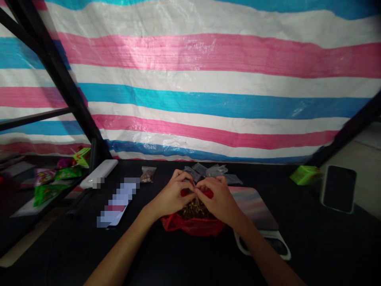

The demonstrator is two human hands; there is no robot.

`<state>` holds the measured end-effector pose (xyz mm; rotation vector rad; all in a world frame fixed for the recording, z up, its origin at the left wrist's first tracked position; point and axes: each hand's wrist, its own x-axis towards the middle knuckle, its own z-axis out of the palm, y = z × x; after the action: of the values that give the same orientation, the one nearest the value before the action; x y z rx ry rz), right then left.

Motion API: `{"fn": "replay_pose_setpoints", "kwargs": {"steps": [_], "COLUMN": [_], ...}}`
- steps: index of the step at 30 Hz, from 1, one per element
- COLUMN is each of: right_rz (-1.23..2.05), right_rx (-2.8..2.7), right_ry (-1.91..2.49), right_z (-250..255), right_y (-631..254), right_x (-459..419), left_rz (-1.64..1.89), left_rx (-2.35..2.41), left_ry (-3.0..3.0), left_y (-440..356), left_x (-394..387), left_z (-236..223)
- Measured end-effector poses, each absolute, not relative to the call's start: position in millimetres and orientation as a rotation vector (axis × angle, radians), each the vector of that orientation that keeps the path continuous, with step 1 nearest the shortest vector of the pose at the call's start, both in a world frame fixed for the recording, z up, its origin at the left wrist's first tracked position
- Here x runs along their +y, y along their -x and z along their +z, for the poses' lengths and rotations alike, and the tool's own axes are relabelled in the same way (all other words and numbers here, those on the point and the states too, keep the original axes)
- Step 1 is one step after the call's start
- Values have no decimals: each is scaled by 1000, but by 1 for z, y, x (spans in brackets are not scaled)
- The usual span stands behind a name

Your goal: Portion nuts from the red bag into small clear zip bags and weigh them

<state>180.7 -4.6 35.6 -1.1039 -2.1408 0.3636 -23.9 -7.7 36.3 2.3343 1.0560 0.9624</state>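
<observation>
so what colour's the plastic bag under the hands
Red: the crinkled plastic bag shows best in the head view.

Plastic packets (205, 171) ahead, pastel mat (256, 206) right

Dim scene here, folks, with pale glare blooming across the pink-, white- and blue-striped plastic tarp (143, 47)! The black table (190, 260) sinks into shadow, and the wide lens bends every edge.

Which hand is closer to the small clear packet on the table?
Left: the left hand sits right of the small clear packet; the right hand is farther off, beyond the left, both pinching the red plastic bag.
</observation>
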Motion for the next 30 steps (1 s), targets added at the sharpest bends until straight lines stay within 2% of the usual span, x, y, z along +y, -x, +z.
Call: {"fn": "replay_pose_setpoints", "kwargs": {"steps": [7,15,24,30], "right_rz": [339,15,234,272], "right_rx": [-2191,-2168,-2055,-1957], "right_ry": [1092,1133,1236,1244], "right_z": [32,37,36,35], "right_y": [-181,-181,-196,-202], "right_x": [-3,-8,3,9], "left_rz": [1001,1088,1119,961], "left_rx": [1097,1165,1048,960], "left_ry": [-2361,-2435,-2415,-2506], "left_y": [21,23,27,17], "left_x": [-10,-12,-14,-23], "left_z": [36,43,41,45]}}
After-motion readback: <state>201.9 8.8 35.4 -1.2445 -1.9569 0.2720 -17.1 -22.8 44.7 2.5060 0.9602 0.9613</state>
